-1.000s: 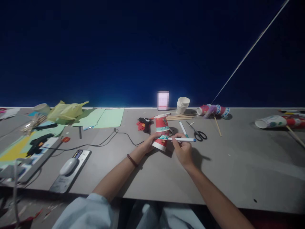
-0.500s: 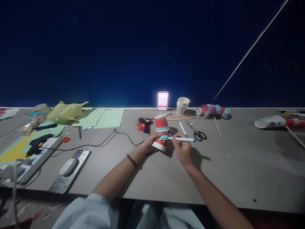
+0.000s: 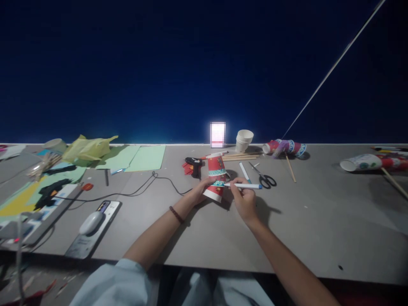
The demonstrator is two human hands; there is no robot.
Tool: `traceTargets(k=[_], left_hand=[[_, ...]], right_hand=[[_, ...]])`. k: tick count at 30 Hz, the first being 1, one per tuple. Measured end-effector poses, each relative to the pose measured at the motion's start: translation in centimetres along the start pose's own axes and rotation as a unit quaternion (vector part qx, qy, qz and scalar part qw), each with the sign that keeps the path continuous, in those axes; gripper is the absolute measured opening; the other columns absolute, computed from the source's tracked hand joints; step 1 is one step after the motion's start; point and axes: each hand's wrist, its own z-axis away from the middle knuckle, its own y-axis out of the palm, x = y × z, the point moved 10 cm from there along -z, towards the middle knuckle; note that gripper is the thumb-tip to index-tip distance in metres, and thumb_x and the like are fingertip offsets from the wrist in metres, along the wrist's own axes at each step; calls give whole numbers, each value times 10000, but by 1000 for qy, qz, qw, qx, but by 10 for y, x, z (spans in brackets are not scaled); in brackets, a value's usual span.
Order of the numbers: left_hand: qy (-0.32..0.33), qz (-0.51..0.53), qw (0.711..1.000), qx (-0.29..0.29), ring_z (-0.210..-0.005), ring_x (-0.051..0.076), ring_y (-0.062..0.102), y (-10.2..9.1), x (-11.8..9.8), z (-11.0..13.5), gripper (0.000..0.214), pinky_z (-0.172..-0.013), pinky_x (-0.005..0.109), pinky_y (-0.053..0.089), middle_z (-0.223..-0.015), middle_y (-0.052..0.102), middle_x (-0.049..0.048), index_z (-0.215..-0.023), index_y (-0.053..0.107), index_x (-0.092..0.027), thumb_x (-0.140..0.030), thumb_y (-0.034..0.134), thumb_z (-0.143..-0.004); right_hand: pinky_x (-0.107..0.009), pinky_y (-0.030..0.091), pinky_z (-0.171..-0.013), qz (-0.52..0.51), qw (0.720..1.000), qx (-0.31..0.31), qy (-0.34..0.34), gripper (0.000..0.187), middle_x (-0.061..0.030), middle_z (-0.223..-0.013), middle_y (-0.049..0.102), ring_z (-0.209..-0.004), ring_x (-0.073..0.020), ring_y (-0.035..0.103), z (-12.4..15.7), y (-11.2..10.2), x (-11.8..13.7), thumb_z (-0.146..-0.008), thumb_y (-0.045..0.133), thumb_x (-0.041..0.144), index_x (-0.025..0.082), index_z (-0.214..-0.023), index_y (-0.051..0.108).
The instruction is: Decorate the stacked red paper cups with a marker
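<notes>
My left hand is closed on a red paper cup with a teal patterned band, which lies tilted on the grey table. A second red cup stands mouth-down just behind it. My right hand pinches a white marker with a blue cap, its tip against the held cup's band. A dark bead bracelet sits on my left wrist.
Black scissors, another marker, wooden sticks, a black glue gun with its cable, white stacked cups and decorated cups on sticks lie behind. Green paper, a power strip and a phone lie left.
</notes>
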Motion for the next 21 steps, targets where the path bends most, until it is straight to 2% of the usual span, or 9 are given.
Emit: traceTargets(k=[7,12,17,21], left_hand=[[-6,9,1000,2,-878,250,708,1,1,1,323,-884,337,485,-966,751,137,-1045,694,-83,-264,699,-777],[-14,16,1000,1,-851,245,709,2,2,0,331,-872,340,494,-950,753,140,-1035,697,-72,-279,707,-777],[-5,5,1000,-2,-911,254,708,0,0,0,402,-869,334,497,-1050,738,162,-1129,673,-60,-289,700,-799],[-12,9,1000,2,-930,260,708,-1,1,0,397,-887,334,492,-1073,730,176,-1123,675,-47,-293,680,-810]], right_hand=[[-254,439,-574,-15,1000,5,7,231,13,-690,596,-635,-158,573,0,1,-3,-851,587,454,228,-806,581],[-275,491,-613,-30,999,-22,23,217,-2,-749,636,-689,-185,632,-1,-4,-7,-832,602,465,250,-808,583],[-308,543,-649,-71,995,-46,43,207,-22,-798,656,-722,-204,662,-3,-7,-9,-822,612,465,263,-811,570],[-312,550,-688,-85,994,-49,41,231,-21,-807,646,-742,-194,654,-2,-7,-7,-811,631,459,237,-816,571]])
